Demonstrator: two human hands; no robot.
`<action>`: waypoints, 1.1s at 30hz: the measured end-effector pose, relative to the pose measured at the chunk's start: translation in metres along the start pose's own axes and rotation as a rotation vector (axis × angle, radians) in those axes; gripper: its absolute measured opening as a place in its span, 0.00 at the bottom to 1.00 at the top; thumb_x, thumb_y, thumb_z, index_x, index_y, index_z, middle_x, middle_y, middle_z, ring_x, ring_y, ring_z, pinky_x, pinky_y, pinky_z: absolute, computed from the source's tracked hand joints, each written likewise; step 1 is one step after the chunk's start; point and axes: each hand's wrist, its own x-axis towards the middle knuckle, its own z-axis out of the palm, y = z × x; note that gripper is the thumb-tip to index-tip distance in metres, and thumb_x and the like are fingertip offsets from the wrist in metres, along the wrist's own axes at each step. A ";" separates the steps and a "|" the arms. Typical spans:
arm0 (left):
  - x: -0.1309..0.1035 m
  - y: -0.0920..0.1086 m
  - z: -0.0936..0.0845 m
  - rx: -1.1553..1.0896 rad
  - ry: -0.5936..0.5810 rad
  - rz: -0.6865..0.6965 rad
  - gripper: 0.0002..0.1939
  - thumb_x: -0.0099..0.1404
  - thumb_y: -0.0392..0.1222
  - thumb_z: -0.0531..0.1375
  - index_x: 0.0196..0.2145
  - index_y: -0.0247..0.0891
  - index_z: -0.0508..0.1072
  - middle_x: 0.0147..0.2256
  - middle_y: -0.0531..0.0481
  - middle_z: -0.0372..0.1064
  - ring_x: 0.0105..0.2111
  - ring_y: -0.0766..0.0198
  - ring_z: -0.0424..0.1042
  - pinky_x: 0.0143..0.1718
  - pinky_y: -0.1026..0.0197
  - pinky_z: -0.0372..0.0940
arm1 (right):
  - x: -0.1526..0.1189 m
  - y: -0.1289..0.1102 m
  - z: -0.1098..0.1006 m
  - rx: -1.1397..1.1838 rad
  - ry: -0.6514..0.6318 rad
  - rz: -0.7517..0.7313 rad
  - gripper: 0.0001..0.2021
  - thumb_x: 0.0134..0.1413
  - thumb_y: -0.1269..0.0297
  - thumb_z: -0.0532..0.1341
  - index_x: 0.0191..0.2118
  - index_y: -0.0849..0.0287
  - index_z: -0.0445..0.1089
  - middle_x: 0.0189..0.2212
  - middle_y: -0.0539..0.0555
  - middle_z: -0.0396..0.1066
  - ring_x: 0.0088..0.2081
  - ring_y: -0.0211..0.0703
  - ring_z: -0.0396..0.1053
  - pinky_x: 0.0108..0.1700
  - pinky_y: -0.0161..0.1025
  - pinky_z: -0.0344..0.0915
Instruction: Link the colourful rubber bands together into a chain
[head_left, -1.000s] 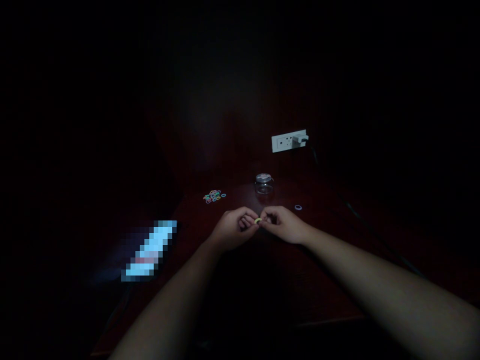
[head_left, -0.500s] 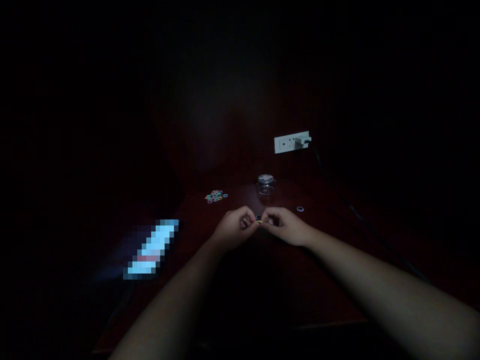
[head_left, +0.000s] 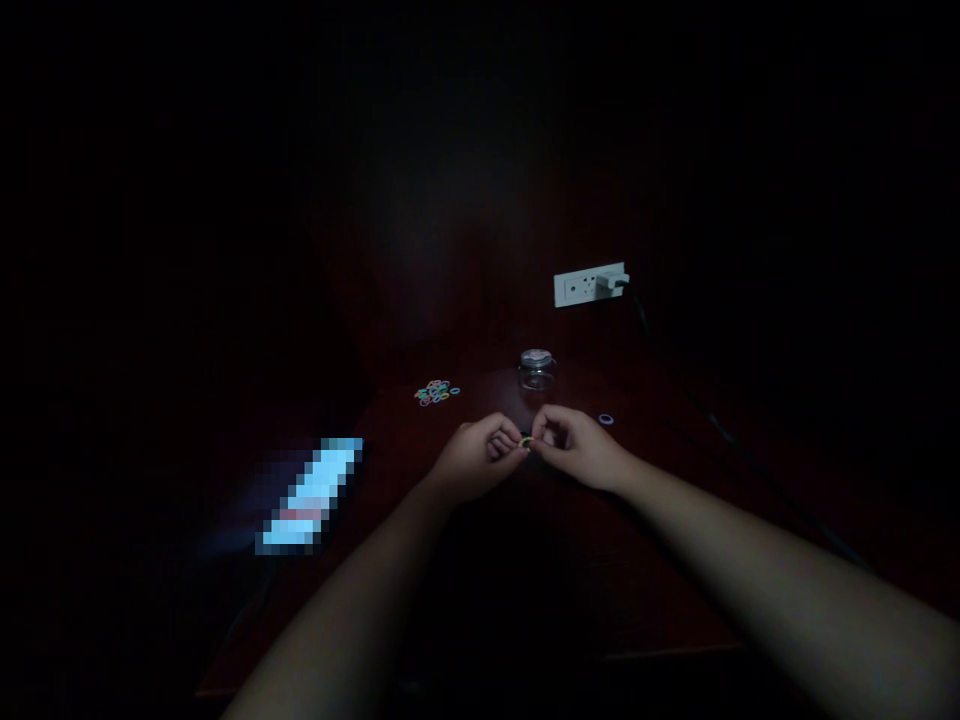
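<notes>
Both of my hands meet over the dark red table, pinching one small yellow hair band (head_left: 526, 443) between them. My left hand (head_left: 478, 460) grips its left side between thumb and forefinger. From the other side, my right hand (head_left: 579, 448) pinches the same band, its fingers curled. A small clear jar (head_left: 537, 374) with a lid stands just beyond the hands. Behind my left hand lies a loose pile of colourful hair bands (head_left: 435, 392). One pale purple band (head_left: 606, 419) rests apart, right of the jar.
A lit screen (head_left: 311, 497), blurred out, lies at the left of the table (head_left: 645, 600). On the back wall is a white socket panel (head_left: 574, 288) with a plugged-in charger (head_left: 613, 281). A dark cable (head_left: 720, 428) runs down the right side. The surroundings are very dark.
The yellow band, a flat strip before, now shows as a rounder loop between my fingertips. My right hand has lifted slightly. The whole view has shifted a little.
</notes>
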 end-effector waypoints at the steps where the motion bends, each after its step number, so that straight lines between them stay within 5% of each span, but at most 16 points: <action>1: 0.000 -0.001 0.000 0.002 -0.004 -0.003 0.08 0.56 0.42 0.58 0.32 0.34 0.67 0.25 0.52 0.66 0.24 0.72 0.63 0.24 0.70 0.60 | 0.000 0.000 0.000 0.003 0.000 -0.003 0.05 0.44 0.67 0.58 0.27 0.61 0.60 0.17 0.44 0.56 0.19 0.31 0.52 0.21 0.30 0.49; 33: 0.003 -0.004 -0.003 0.004 0.054 -0.050 0.09 0.57 0.43 0.56 0.31 0.33 0.69 0.26 0.50 0.69 0.24 0.70 0.64 0.24 0.68 0.60 | 0.000 0.002 -0.001 0.017 -0.063 0.005 0.07 0.48 0.63 0.58 0.27 0.62 0.62 0.18 0.46 0.58 0.21 0.31 0.54 0.22 0.30 0.52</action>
